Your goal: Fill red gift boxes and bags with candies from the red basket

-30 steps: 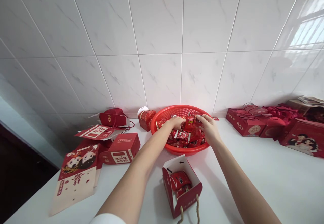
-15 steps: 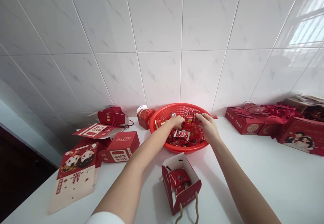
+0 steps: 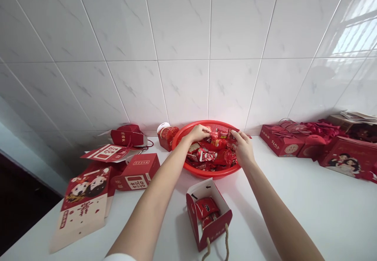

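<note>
A red plastic basket (image 3: 212, 174) against the wall holds several red wrapped candies (image 3: 206, 155). Over its back left part, my left hand (image 3: 200, 133) pinches a small red wrapped candy (image 3: 214, 135). At the basket's right side my right hand (image 3: 242, 146) has its fingertips closed on a red wrapped candy (image 3: 233, 135). In front of the basket stands an open red box (image 3: 216, 229) with rope handles; red packets (image 3: 207, 207) lie inside it.
Folded red boxes (image 3: 138, 172) and a flat printed bag (image 3: 84, 202) lie on the left. A red box (image 3: 167, 136) touches the basket's left. More red boxes (image 3: 279, 143) and a printed box (image 3: 347, 158) sit on the right.
My left hand has risen slightly and shifted left, its fingers now showing above the candies. My right hand stays near the basket's right side. The view has shifted slightly.
</note>
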The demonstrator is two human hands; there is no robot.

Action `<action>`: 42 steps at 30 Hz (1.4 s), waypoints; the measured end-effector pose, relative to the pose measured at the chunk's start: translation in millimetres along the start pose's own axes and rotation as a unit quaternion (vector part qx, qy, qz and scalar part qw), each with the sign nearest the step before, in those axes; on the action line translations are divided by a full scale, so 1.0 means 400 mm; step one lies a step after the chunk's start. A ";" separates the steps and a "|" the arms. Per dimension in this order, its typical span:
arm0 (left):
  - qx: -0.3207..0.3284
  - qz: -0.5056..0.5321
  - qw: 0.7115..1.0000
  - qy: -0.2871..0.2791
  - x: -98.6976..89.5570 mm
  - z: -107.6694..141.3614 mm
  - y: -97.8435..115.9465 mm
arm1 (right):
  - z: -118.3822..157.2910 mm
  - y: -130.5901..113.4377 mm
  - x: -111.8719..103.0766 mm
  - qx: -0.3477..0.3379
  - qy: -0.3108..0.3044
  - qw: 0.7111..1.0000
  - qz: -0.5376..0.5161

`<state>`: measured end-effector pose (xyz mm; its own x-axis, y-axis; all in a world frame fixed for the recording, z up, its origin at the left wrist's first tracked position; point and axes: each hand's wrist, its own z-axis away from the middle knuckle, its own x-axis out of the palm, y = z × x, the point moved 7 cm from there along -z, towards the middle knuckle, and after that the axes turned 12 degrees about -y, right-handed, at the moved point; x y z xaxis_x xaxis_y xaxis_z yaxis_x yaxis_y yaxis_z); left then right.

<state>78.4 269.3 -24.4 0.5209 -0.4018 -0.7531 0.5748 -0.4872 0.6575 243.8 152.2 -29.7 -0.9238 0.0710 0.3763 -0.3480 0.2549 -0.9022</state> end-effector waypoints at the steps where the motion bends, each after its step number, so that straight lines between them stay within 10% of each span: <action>1: 0.001 0.027 1.000 0.016 -0.011 0.002 -0.003 | 0.000 0.003 -0.001 0.005 0.002 1.000 -0.002; 20: 0.038 0.280 0.956 -0.080 -0.015 0.037 0.044 | 0.002 0.003 0.002 0.015 -0.001 1.000 -0.003; 42: 0.035 0.232 0.952 -0.196 0.033 0.046 0.041 | 0.003 -0.006 0.016 0.018 -0.009 1.000 -0.023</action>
<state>83.1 241.7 -24.1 0.4245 -0.8386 -0.3414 0.2899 -0.2313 0.9287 238.7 151.1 -25.3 -0.9093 0.0430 0.4138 -0.3951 0.2226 -0.8913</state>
